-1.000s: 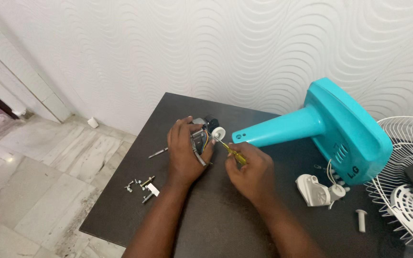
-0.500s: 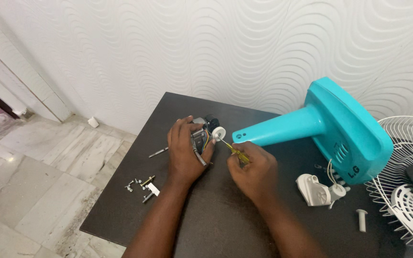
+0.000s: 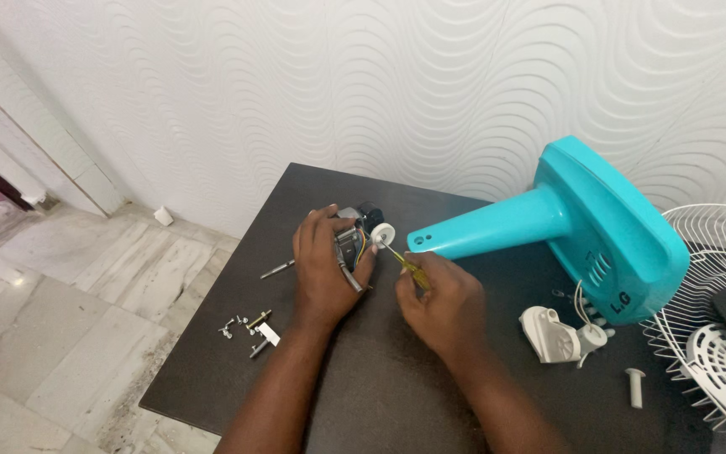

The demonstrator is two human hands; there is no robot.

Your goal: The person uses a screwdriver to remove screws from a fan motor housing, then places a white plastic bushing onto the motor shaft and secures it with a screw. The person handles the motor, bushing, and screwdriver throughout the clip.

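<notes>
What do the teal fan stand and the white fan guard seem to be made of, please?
Teal fan stand: likely moulded plastic, smooth with a soft sheen and rounded edges. White fan guard: probably metal wire coated white, judging by its thin, evenly spaced spokes.

room: bare dark table (image 3: 397, 395) near edge | blockers: teal fan stand (image 3: 581, 223) right, loose screws (image 3: 249, 326) left, wire grille (image 3: 716, 277) far right

The table (image 3: 430, 395) is dark and matt. The fan stand (image 3: 581, 223) is smooth teal plastic with a soft sheen. The small motor (image 3: 350, 244) shows bare metal. The screwdriver (image 3: 405, 265) has a translucent yellow plastic handle. The wall (image 3: 380, 76) is white with a raised wavy texture.
</notes>
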